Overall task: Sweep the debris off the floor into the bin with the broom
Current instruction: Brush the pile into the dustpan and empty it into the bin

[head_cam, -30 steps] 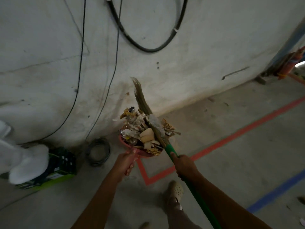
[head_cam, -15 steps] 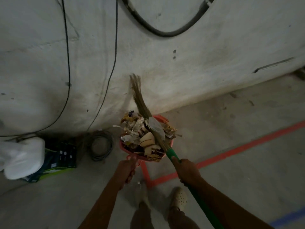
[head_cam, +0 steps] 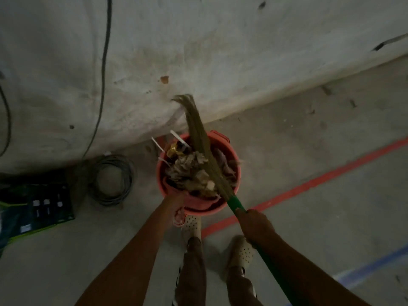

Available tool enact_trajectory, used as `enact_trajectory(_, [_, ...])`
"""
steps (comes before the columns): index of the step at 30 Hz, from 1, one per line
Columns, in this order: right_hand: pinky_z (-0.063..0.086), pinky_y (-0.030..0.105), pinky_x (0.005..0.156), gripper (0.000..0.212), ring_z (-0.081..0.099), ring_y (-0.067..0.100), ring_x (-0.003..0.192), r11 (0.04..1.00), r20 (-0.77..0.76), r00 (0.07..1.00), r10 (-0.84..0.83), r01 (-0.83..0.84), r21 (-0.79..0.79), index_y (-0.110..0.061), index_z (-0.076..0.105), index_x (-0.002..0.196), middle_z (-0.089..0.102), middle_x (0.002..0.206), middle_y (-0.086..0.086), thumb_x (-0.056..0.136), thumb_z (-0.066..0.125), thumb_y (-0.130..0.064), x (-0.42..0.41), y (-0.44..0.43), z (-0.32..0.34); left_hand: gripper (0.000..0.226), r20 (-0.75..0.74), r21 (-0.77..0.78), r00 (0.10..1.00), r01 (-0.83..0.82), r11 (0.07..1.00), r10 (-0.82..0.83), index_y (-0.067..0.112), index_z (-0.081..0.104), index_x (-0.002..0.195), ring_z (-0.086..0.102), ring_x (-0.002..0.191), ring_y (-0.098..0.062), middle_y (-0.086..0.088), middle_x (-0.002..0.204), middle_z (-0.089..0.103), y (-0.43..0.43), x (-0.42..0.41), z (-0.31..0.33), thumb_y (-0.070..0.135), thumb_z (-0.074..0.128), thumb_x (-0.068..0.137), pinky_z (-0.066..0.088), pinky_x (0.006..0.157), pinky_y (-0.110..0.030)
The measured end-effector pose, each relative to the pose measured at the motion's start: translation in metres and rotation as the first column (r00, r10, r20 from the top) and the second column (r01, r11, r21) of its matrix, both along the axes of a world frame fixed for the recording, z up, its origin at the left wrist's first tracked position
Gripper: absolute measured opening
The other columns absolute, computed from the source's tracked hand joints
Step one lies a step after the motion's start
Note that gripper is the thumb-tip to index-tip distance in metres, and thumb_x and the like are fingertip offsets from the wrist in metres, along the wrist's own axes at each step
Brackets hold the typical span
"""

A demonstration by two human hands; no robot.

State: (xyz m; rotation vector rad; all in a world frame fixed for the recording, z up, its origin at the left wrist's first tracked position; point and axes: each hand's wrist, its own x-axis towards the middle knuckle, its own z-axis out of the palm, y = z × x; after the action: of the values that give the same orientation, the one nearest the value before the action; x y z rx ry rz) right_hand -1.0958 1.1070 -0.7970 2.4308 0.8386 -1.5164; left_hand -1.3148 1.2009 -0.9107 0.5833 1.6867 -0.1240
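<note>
A round red bin (head_cam: 220, 138) stands on the concrete floor close to the wall. Directly over its mouth my left hand (head_cam: 174, 203) grips the pink handle of a red dustpan (head_cam: 180, 218). A blurred heap of debris (head_cam: 189, 173), paper scraps, wrappers and white sticks, fills the view inside the rim. My right hand (head_cam: 256, 225) grips the broom's green handle (head_cam: 235, 203). The broom's straw bristles (head_cam: 197, 131) lie across the debris and reach past the bin's far rim toward the wall. Whether the debris rests on the pan or in the bin cannot be told.
Left of the bin lies a coil of grey cable (head_cam: 112, 180), and a dark box with a green edge (head_cam: 39, 208) sits further left. Black cables (head_cam: 103, 62) hang down the wall. Red tape (head_cam: 309, 184) and blue tape (head_cam: 375, 266) cross the floor. My feet (head_cam: 192, 224) stand just behind the bin.
The dustpan with its debris has come down from mid-air to the bin's mouth, with the broom moving along on top. I have stepped closer, and the view now looks more steeply down.
</note>
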Motion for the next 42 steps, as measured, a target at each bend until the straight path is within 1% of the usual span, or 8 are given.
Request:
enact_trajectory(5, [0.058, 0.044, 0.085, 0.045, 0.067, 0.031, 0.093, 0.994, 0.006, 0.995, 0.099, -0.099, -0.042, -0.015, 0.057, 0.095, 0.064, 0.100, 0.011, 0.102, 0.032, -0.052, -0.005, 0.020, -0.040, 0.121, -0.048, 0.133, 0.998, 0.051, 0.990, -0.045, 0.026, -0.013, 0.156, 0.048, 0.133, -0.037, -0.017, 0.154, 0.038, 0.031, 0.005, -0.104, 0.070, 0.060, 0.071, 0.045, 0.104, -0.047])
enact_trajectory(10, [0.060, 0.043, 0.079, 0.046, 0.064, 0.023, 0.072, 0.993, 0.045, 0.997, 0.057, -0.052, -0.106, -0.015, 0.058, 0.086, 0.070, 0.093, 0.011, 0.097, 0.041, -0.056, -0.005, 0.033, -0.067, 0.112, -0.126, 0.212, 0.990, -0.038, 0.977, 0.066, 0.036, -0.004, 0.157, 0.062, 0.107, -0.023, 0.005, 0.143, 0.038, 0.038, 0.018, -0.107, 0.074, 0.061, 0.073, 0.058, 0.073, -0.026])
enact_trajectory(14, [0.056, 0.047, 0.088, 0.040, 0.064, 0.032, 0.088, 0.986, 0.027, 0.993, 0.119, -0.115, -0.119, -0.020, 0.043, 0.070, 0.060, 0.084, 0.010, 0.100, 0.034, -0.045, 0.003, 0.043, -0.042, 0.099, -0.142, 0.289, 0.989, 0.012, 0.957, 0.031, 0.029, -0.006, 0.158, 0.033, 0.144, -0.029, -0.004, 0.161, 0.020, 0.033, 0.030, -0.068, 0.052, 0.062, 0.091, 0.033, 0.101, -0.030])
enact_trajectory(23, [0.056, 0.029, 0.060, 0.046, 0.062, 0.015, 0.059, 0.996, 0.131, 0.989, 0.070, -0.062, -0.067, -0.013, 0.058, 0.087, 0.067, 0.076, 0.005, 0.096, 0.044, -0.056, 0.029, 0.002, 0.046, 0.089, -0.175, 0.125, 0.982, 0.101, 0.987, -0.078, 0.020, 0.033, 0.145, 0.060, 0.116, -0.037, -0.013, 0.132, 0.057, 0.026, -0.036, -0.115, 0.048, 0.069, 0.068, 0.055, 0.094, -0.041])
enact_trajectory(27, [0.055, 0.029, 0.059, 0.048, 0.063, 0.016, 0.062, 0.996, 0.130, 0.987, 0.091, -0.087, -0.036, -0.012, 0.058, 0.092, 0.066, 0.078, 0.006, 0.098, 0.041, -0.056, 0.034, -0.019, 0.077, 0.094, -0.179, 0.123, 0.983, 0.068, 0.990, -0.045, 0.014, 0.019, 0.153, 0.053, 0.125, -0.034, -0.015, 0.141, 0.049, 0.022, -0.011, 0.041, 0.045, 0.073, 0.083, 0.050, 0.099, -0.039])
enact_trajectory(31, [0.057, 0.031, 0.060, 0.052, 0.066, 0.018, 0.065, 0.994, 0.151, 0.982, 0.110, -0.109, -0.015, -0.012, 0.060, 0.098, 0.067, 0.079, 0.006, 0.096, 0.040, -0.059, 0.041, -0.035, 0.098, 0.164, -0.194, 0.119, 0.875, 0.471, 0.874, -0.444, -0.001, 0.035, 0.142, 0.054, 0.119, -0.033, -0.019, 0.129, 0.054, 0.021, 0.009, 0.130, 0.094, 0.065, 0.012, 0.045, 0.107, -0.045])
enact_trajectory(36, [0.060, 0.035, 0.067, 0.050, 0.064, 0.016, 0.063, 0.988, 0.153, 0.977, 0.150, -0.154, 0.017, -0.014, 0.059, 0.090, 0.067, 0.077, 0.004, 0.097, 0.040, -0.059, 0.046, -0.042, 0.111, 0.016, -0.182, 0.052, 0.916, 0.372, 0.927, -0.357, 0.001, 0.060, 0.098, 0.052, 0.064, -0.024, -0.014, 0.074, 0.053, 0.005, 0.018, 0.175, 0.016, 0.056, 0.098, 0.043, 0.061, -0.032])
enact_trajectory(42, [0.061, 0.039, 0.071, 0.052, 0.069, 0.021, 0.073, 0.987, 0.154, 0.978, 0.142, -0.151, 0.049, -0.013, 0.061, 0.098, 0.068, 0.082, 0.007, 0.097, 0.039, -0.060, 0.041, -0.037, 0.118, 0.046, -0.284, 0.159, 0.741, 0.662, 0.732, -0.609, -0.003, 0.045, 0.141, 0.056, 0.114, -0.036, -0.023, 0.125, 0.057, 0.003, 0.045, 0.198, 0.020, 0.050, 0.102, 0.044, 0.098, -0.039])
